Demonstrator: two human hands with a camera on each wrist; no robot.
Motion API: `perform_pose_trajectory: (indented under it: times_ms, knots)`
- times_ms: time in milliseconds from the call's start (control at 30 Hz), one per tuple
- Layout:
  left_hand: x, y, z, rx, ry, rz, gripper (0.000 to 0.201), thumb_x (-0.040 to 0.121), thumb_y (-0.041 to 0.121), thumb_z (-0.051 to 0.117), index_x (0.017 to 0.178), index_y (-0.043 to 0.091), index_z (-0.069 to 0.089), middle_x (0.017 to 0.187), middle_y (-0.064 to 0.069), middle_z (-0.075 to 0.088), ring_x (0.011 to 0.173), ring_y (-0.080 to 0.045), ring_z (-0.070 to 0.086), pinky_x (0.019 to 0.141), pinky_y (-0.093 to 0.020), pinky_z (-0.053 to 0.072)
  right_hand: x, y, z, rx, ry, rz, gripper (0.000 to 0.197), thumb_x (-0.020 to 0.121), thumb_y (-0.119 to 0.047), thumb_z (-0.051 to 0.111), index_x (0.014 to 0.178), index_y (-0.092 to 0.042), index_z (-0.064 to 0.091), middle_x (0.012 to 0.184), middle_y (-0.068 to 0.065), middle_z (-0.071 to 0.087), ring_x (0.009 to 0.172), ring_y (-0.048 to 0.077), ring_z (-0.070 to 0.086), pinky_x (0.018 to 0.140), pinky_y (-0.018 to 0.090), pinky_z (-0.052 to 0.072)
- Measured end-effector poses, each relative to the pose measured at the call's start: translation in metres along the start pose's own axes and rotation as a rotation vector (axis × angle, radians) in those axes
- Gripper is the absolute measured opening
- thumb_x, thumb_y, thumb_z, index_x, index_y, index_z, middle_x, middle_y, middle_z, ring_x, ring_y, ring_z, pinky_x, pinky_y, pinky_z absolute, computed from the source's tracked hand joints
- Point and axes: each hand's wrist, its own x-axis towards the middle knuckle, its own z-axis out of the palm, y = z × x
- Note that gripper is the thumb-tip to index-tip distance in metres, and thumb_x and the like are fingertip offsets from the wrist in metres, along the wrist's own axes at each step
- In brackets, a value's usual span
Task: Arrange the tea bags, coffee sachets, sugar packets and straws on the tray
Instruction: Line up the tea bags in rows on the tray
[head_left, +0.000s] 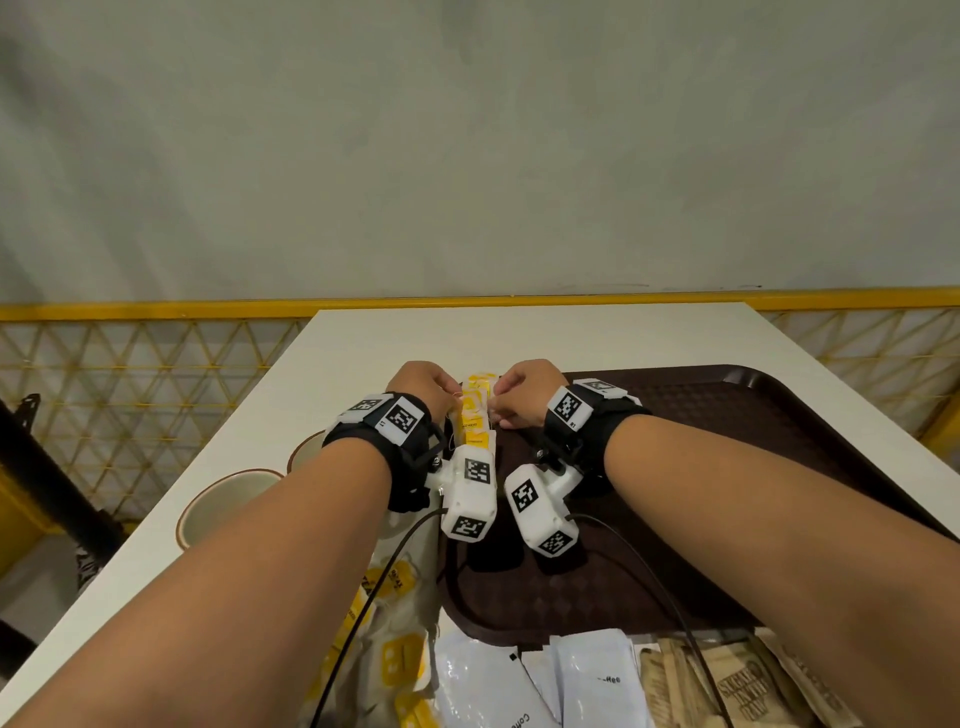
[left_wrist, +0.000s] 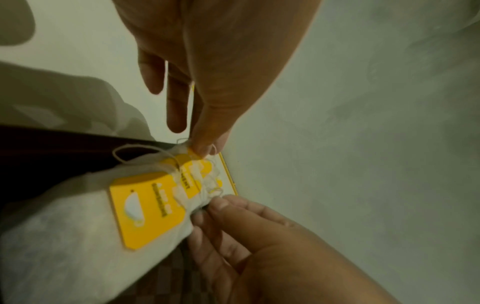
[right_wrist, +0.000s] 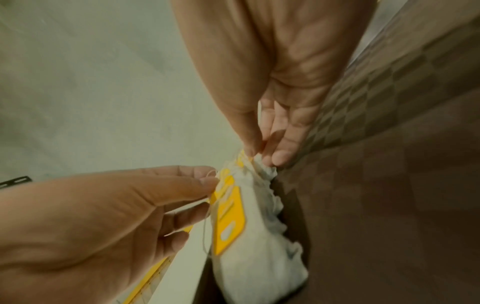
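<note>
A row of white tea bags (head_left: 474, 415) with yellow tags lies along the left edge of the dark brown tray (head_left: 727, 415). Both hands meet over the far end of that row. My left hand (head_left: 453, 399) pinches the yellow tag and string of a tea bag (left_wrist: 192, 156) between thumb and forefinger, its other fingers hanging straight. From the right, my right hand (head_left: 497, 410) pinches the crumpled far end of the tea bags (right_wrist: 249, 170). In the right wrist view its fingertips (right_wrist: 250, 151) close on the paper. Each hand's fingertips are hidden in the head view.
Two paper cups (head_left: 228, 504) stand on the white table (head_left: 519, 338) left of my left arm. Near the front edge lie loose tea bags (head_left: 400, 660), white coffee sachets (head_left: 576, 675) and brown sugar packets (head_left: 737, 686). A yellow mesh fence (head_left: 130, 374) runs behind the table.
</note>
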Motion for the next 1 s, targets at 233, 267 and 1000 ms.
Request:
perform_pose_trajectory:
  times_ms: [233,267,1000]
  knots:
    - [0.011,0.011,-0.003,0.046,0.03,-0.031,0.011,0.088,0.007,0.063,0.085,0.013,0.071,0.101,-0.008,0.067,0.096,-0.023,0.061,0.087,-0.03,0.047,0.003,0.003,-0.014,0.085,-0.032,0.0,0.026,0.086,0.011,0.06,0.067,-0.007,0.06,0.072,0.01,0.06,0.064,0.017,0.059,0.057,0.021,0.055]
    - [0.012,0.013,-0.003,0.072,0.008,-0.038,0.013,0.088,0.006,0.062,0.081,0.014,0.069,0.099,-0.009,0.065,0.093,-0.023,0.06,0.085,-0.029,0.047,0.005,0.003,-0.012,0.076,-0.027,-0.014,0.026,0.085,0.011,0.06,0.067,-0.008,0.06,0.072,0.011,0.061,0.066,0.018,0.061,0.063,0.025,0.055]
    - [0.036,0.009,-0.002,-0.039,-0.063,-0.116,0.038,0.085,0.009,0.068,0.122,0.006,0.061,0.12,-0.013,0.063,0.11,-0.025,0.061,0.091,-0.033,0.049,0.026,0.002,-0.005,0.079,-0.003,-0.013,0.029,0.087,0.013,0.051,0.069,-0.007,0.061,0.068,0.009,0.06,0.056,0.014,0.059,0.049,0.016,0.052]
